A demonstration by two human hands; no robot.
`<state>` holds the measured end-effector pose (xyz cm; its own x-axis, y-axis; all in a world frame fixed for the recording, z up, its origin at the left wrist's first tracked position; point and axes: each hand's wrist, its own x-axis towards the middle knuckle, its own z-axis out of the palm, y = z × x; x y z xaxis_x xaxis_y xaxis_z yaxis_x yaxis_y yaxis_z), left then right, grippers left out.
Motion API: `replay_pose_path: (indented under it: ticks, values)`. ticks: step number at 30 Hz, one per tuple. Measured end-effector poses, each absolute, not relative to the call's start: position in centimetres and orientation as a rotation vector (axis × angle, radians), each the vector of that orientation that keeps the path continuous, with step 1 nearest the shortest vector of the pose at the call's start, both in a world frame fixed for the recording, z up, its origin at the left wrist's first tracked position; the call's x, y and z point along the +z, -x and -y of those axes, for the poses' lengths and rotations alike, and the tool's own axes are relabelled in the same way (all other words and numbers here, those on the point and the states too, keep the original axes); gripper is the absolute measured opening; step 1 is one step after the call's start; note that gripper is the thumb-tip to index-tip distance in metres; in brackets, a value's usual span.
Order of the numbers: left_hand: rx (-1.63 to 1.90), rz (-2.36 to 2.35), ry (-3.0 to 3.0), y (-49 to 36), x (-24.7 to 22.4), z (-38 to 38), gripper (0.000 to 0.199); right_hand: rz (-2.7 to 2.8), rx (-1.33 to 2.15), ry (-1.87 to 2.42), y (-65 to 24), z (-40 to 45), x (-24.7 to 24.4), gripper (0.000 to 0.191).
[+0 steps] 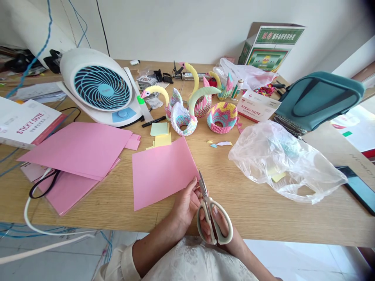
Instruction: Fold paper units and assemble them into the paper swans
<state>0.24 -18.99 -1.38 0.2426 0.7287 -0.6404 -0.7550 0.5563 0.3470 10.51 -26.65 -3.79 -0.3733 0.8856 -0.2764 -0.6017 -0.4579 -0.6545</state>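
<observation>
Pink paper sheet lies on the wooden desk, its lower edge pinched closely by the left hand. Right hand grips beige-handled scissors, fingers closed through the loops, blades touching the sheet's corner. Folded-paper swans stand beyond.

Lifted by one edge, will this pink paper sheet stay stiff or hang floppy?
It will probably bend a little but not hang limp: the pink paper sheet looks like thin card, lying flat under the left hand. It is likely light, and may slide on the smooth wooden table.
</observation>
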Motion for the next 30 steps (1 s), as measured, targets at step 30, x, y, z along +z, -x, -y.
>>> replay_pose_path:
  ticks: [30]
  values:
    - [0.857, -0.863, -0.053, 0.9, -0.5, 21.0, 0.029, 0.558, 1.944, 0.745, -10.0, 26.9, -4.1, 0.05]
